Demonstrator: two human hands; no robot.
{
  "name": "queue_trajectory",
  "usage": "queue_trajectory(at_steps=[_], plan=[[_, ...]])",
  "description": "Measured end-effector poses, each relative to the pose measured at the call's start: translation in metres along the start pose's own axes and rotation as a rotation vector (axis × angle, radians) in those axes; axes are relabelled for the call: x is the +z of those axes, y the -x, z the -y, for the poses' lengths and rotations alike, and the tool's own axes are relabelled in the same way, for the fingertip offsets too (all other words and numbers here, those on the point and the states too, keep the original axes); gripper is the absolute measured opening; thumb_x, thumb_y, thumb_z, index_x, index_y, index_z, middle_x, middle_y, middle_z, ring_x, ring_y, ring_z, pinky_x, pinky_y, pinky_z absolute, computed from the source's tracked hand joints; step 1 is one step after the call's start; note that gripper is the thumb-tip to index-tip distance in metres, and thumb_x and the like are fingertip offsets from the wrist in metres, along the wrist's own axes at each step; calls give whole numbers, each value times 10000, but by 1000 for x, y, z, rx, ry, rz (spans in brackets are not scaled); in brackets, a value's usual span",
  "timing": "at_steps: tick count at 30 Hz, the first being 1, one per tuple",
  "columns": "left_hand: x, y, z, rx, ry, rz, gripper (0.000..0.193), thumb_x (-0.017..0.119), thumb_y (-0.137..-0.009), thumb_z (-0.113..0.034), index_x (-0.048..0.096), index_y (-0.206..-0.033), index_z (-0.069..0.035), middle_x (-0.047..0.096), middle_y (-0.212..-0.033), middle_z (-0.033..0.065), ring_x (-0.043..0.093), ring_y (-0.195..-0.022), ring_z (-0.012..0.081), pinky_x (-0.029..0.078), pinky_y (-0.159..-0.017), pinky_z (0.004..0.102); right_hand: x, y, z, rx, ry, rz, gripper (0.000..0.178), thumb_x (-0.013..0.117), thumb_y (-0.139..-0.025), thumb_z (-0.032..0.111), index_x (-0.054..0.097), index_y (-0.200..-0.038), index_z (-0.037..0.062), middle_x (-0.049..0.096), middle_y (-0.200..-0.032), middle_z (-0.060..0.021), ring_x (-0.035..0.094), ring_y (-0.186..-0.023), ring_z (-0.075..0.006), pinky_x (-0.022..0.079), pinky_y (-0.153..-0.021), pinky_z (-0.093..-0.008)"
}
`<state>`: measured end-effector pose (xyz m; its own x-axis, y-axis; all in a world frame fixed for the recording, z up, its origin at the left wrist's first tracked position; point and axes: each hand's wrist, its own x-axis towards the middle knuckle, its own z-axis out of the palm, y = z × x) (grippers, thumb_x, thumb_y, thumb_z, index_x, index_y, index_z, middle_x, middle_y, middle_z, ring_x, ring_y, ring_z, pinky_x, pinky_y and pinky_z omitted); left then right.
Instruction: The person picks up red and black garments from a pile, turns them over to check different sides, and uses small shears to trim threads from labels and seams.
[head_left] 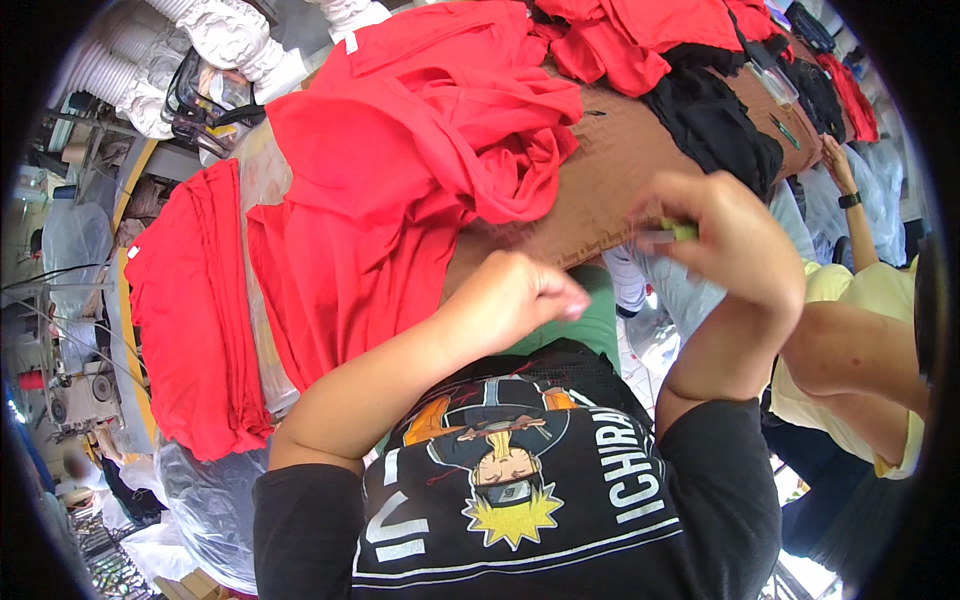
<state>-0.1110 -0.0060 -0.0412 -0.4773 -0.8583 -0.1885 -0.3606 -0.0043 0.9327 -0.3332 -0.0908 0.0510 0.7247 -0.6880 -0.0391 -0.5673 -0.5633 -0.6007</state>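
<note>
Right hand [728, 235]: blurred, raised over the near edge of the brown patterned table [610, 150]; fingers curled closed around a small yellow-green and dark tool [684, 231], part of it hidden in the grip; kind of tool not readable through the blur. Left hand [512, 295]: in front of the table edge, fingers half-curled, thumb and fingertips close together; cannot tell whether they pinch anything fine.

Surroundings: a loose heap of red cloth [390, 150] lies ahead and left of the left hand, draping toward the wearer and covering much of the tabletop; a red stack [195, 310] lies farther left; black cloth [715, 115] lies beyond the right hand, with a slim green object [783, 128] near it; at right, a co-worker's hand [838, 165] is raised near the table's far right part, dark band at the wrist.

Tool orientation: long axis roughly left-right, seemingly near level; dark end toward the left, yellow-green part nearer the palm; exact tilt blurred.
</note>
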Motion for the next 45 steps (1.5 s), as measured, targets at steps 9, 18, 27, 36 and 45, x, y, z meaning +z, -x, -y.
queue_trajectory(at_steps=[9,18,27,36,45], plan=[[-31,32,-20,23,-244,98,360,629,-848,-72,600,-1202,-19,614,-1197,176,615,-1075,292,497,-885,322,45,-52,-113,261,147,-185,310,707,-751,96,633,-1042,21,627,-735,-119,597,-629,-212,480,-608,-333],[-10,-22,-15,174,-193,-338,623,750,-790,-227,493,-1328,-47,507,-1342,135,501,-1223,260,403,-1018,377,8,-11,-22,-125,-221,45,226,670,-770,19,614,-987,-9,614,-737,-64,579,-687,-132,463,-614,-279],[3,-136,34,146,-595,-614,440,671,-828,-172,538,-1215,-10,544,-1172,194,558,-1076,375,460,-919,426,22,-16,-72,120,-140,-498,207,650,-784,97,650,-960,-10,570,-645,-147,521,-568,-155,437,-564,-321],[16,-179,51,-112,-904,-627,228,629,-865,-248,591,-961,-45,616,-948,143,649,-851,294,539,-722,398,16,-17,-65,226,-107,-474,207,661,-793,121,651,-953,-10,585,-656,-158,545,-569,-187,442,-572,-336],[-41,20,-29,95,-674,393,187,618,-853,-156,672,-982,-33,676,-940,156,665,-857,298,524,-724,397,48,-50,-139,280,-289,-564,371,722,-778,180,628,-1085,-6,648,-803,-132,609,-719,-182,478,-675,-320]])
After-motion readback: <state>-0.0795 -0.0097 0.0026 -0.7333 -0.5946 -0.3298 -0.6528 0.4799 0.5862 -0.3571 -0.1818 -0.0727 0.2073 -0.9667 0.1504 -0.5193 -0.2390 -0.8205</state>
